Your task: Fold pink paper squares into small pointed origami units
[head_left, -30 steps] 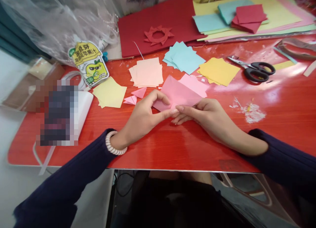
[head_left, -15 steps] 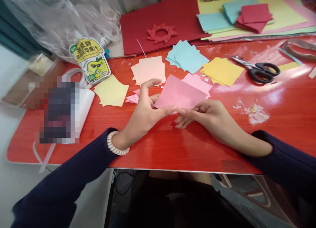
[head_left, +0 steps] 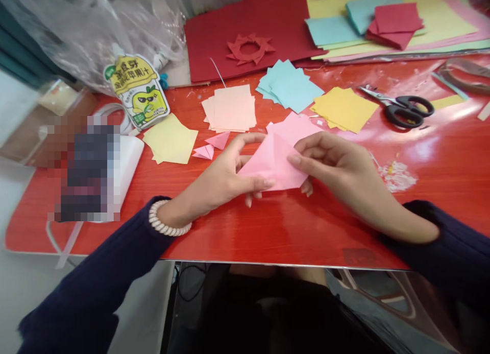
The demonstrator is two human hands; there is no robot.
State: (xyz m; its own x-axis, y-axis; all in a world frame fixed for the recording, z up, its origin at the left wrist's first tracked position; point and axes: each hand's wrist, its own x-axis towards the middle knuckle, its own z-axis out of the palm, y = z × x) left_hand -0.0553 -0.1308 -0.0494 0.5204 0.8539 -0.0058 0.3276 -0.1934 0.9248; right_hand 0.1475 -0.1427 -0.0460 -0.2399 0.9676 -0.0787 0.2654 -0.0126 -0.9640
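A pink sheet of folding paper (head_left: pixel 268 162), creased down its middle, is held above the red table (head_left: pixel 245 231) between both hands. My left hand (head_left: pixel 233 172) grips its lower left side, thumb in front and fingers behind. My right hand (head_left: pixel 329 160) pinches the right side between thumb and fingers. Just behind lies a stack of pink squares (head_left: pixel 294 126), partly covered by the held sheet. Two small folded pink pieces (head_left: pixel 204 151) rest to the left of the sheet, beyond my left wrist.
Stacks of peach (head_left: pixel 229 109), light blue (head_left: pixel 289 86), yellow (head_left: pixel 344 109) and pale yellow squares (head_left: pixel 172 139) lie around. Black-handled scissors (head_left: pixel 406 111) and white scraps (head_left: pixel 398 176) are on the right. A red folded ring (head_left: pixel 250 48) sits on dark red paper (head_left: pixel 283 17); a drink pouch (head_left: pixel 143 96) stands left.
The pink sheet has been tilted and opened out, showing its crease. My right hand has shifted from the lower edge up to the right side. The small folded pieces are now more exposed.
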